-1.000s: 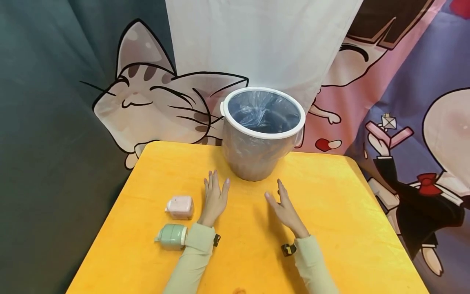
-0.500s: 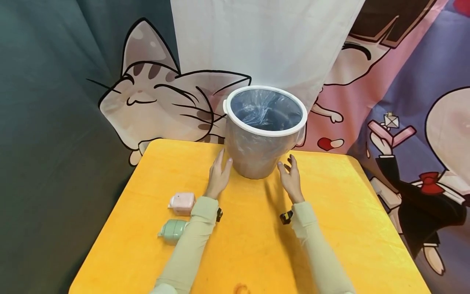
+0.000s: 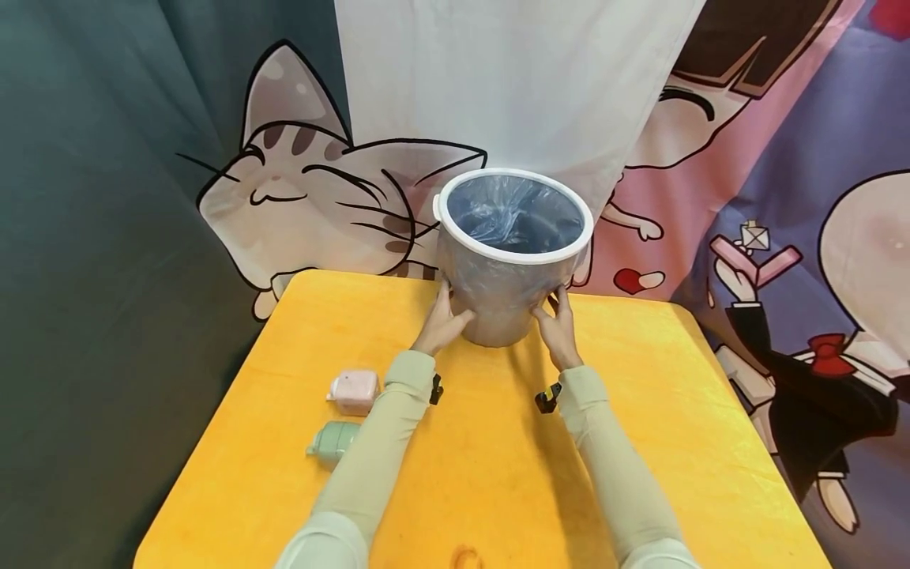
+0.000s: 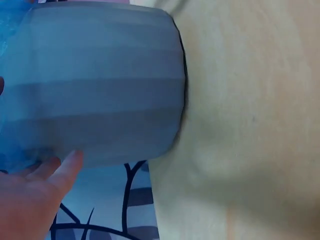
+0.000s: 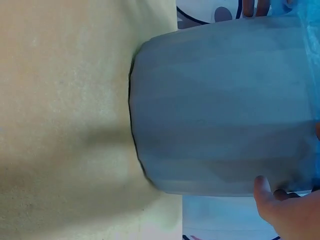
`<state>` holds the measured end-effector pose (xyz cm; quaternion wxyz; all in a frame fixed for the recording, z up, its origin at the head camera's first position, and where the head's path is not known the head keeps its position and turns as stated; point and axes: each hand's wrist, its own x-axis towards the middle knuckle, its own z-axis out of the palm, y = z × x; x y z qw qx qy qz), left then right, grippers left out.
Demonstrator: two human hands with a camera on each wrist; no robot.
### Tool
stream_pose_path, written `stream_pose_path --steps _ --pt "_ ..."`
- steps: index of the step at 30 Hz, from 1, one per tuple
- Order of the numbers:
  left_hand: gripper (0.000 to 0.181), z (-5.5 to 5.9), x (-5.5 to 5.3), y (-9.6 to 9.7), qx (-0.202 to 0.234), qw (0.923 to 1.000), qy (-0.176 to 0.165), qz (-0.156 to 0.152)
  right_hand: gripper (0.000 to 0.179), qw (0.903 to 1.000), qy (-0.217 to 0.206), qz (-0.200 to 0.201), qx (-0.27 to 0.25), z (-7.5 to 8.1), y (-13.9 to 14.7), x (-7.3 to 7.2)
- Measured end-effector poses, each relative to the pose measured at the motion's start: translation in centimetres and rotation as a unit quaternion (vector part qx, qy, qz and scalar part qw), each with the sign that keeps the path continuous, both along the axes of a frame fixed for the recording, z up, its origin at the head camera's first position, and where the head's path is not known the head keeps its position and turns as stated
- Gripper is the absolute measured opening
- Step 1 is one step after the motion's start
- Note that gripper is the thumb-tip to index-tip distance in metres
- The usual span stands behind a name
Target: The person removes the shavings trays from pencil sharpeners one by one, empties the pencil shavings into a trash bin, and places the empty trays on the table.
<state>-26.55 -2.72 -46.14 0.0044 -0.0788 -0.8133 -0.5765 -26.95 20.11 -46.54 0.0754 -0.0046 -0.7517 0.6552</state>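
A translucent grey trash can point(image 3: 498, 288) with a white rim stands upright at the back of the yellow table. A clear plastic bag lines its inside. My left hand point(image 3: 442, 327) holds the can low on its left side, thumb toward the front. Opposite it, my right hand point(image 3: 558, 330) grips the right side at about the same height. Both wrist views show the can's ribbed wall, with the left thumb point(image 4: 72, 162) and the right thumb point(image 5: 262, 187) at it. The other fingers are partly hidden behind the can.
Left of my left forearm lie a small pink bottle point(image 3: 354, 392) and a small green bottle point(image 3: 332, 442), the green one partly covered by the sleeve. A cartoon-printed curtain point(image 3: 526, 87) hangs right behind the table's back edge point(image 3: 370, 276).
Both hands have reached forward from the table's middle to the trash can and now hold its sides. The can and both bottles stay in place.
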Motion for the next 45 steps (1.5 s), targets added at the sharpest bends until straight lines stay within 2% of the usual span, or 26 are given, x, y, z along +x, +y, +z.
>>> stream_pose_path --steps 3,10,17,24,30,38,41,45 --pt "0.097 -0.5 -0.2 0.2 0.009 0.9999 -0.003 0.009 0.083 1.0000 -0.007 -0.002 0.006 -0.2 -0.2 -0.3" --pt "0.098 -1.7 -0.5 0.4 -0.024 0.9995 -0.001 0.021 0.083 0.9994 -0.026 -0.008 0.022 0.2 -0.2 -1.1" --pt "0.104 -1.9 -0.9 0.6 0.031 0.9988 -0.038 -0.007 0.087 0.9992 -0.040 -0.005 -0.010 0.0 -0.2 -1.1" --pt "0.112 -1.7 -1.2 0.5 0.069 0.9968 -0.038 -0.015 0.083 0.9989 -0.026 -0.004 -0.039 -0.6 -0.5 -1.2" --pt "0.116 -1.3 -0.5 -0.2 0.073 0.9950 -0.068 -0.010 0.087 0.9994 -0.021 0.017 -0.023 -0.7 -1.0 -0.6" --pt "0.111 -0.2 0.6 -1.1 0.073 0.9962 -0.046 -0.002 0.084 0.9989 0.010 0.034 -0.030 -0.3 -1.1 0.8" --pt "0.104 -0.3 1.0 -1.2 0.068 0.9966 -0.045 0.009 0.082 0.9984 0.020 0.035 -0.040 -0.3 -1.0 1.4" --pt "0.097 -0.5 1.8 -1.1 0.059 0.9978 -0.027 0.016 0.081 0.9981 0.021 0.033 -0.047 -0.5 -0.9 2.4"
